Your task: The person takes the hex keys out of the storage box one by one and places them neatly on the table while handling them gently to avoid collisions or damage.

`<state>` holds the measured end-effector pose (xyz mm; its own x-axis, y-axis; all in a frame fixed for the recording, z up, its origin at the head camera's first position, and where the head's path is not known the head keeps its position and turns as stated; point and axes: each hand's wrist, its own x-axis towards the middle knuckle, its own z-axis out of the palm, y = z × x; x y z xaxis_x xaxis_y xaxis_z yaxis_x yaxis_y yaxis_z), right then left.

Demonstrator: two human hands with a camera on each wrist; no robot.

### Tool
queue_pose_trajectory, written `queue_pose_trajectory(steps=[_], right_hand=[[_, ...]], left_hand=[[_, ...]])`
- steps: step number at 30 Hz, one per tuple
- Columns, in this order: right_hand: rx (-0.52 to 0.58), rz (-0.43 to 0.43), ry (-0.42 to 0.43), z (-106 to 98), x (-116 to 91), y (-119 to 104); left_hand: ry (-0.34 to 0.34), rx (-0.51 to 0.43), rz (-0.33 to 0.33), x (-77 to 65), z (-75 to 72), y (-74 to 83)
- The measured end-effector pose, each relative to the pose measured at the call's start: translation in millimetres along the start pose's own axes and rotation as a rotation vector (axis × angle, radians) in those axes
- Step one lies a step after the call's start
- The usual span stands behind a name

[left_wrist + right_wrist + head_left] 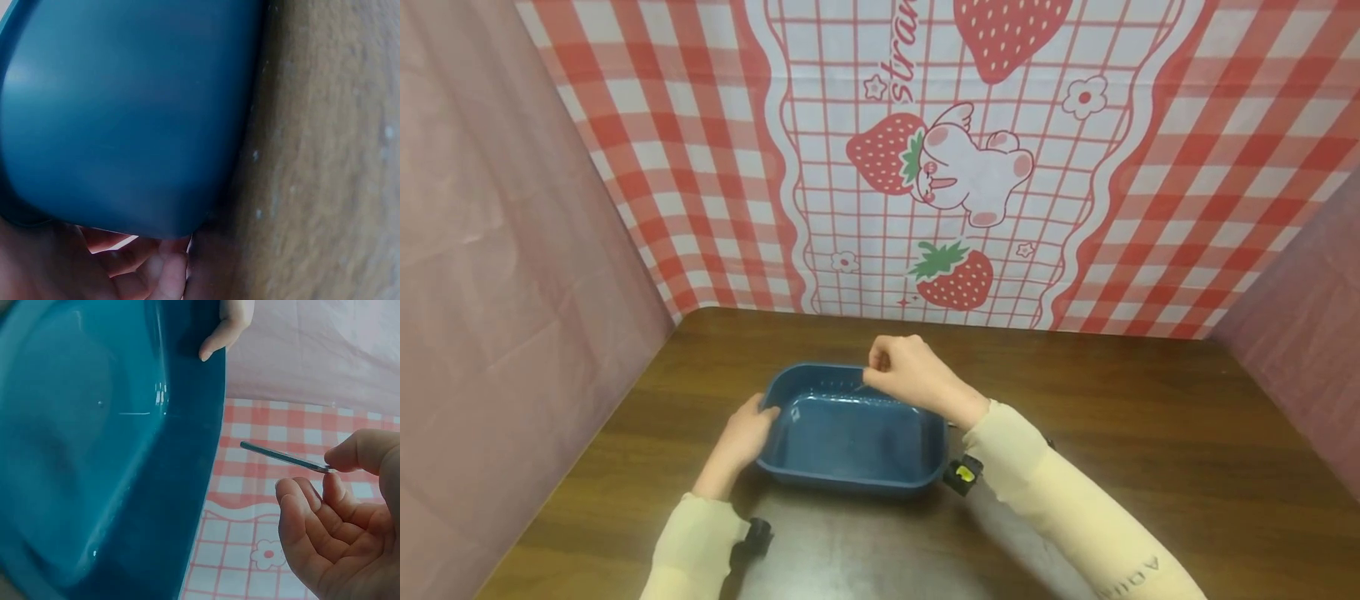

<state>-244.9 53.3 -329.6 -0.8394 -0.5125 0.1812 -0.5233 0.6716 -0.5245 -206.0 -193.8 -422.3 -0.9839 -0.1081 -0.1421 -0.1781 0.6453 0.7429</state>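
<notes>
A blue rectangular plastic basin [857,437] with rounded corners stands on the wooden table. At its left end my left hand [747,429] grips the rim, thumb over the inside and fingers against the outer wall. In the left wrist view those fingers [147,265] lie by the bottom of the basin's wall [125,125]. My right hand [917,375] is above the far rim. Between thumb and index finger it pinches one end of a thin metal rod [281,456], while the free end points toward the basin. The rod is barely visible in the head view.
The brown table [1120,450] extends around the basin. Behind it hangs a red-and-white checked cloth [700,167] with strawberry prints. Pink curtains [497,250] close off both sides. A small black wrist camera [962,475] sits by the right sleeve, near the basin's right end.
</notes>
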Motion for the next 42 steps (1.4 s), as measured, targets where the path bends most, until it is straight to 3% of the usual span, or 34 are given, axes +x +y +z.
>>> queue_pose_trajectory(steps=[10, 19, 29, 37, 42], right_hand=[[0.024, -0.006, 0.059, -12.8, -16.7, 14.0], [-0.037, -0.012, 0.149, -36.0, -31.5, 37.1], [-0.107, 0.011, 0.129, -56.0, -50.2, 66.3], [-0.138, 0.102, 0.116, -67.6, -75.0, 102.0], [-0.176, 0.081, 0.112, -71.9, -86.7, 118.2]], left_hand=[[-0.005, -0.010, -0.007, 1.7, -0.5, -0.8], [-0.008, 0.013, 0.002, 1.9, -1.9, 0.4], [-0.012, 0.013, 0.003, 1.4, 0.3, -0.9], [-0.019, 0.018, 0.000, -0.3, 0.5, -0.9], [-0.018, 0.017, 0.005, 1.6, -0.3, -0.4]])
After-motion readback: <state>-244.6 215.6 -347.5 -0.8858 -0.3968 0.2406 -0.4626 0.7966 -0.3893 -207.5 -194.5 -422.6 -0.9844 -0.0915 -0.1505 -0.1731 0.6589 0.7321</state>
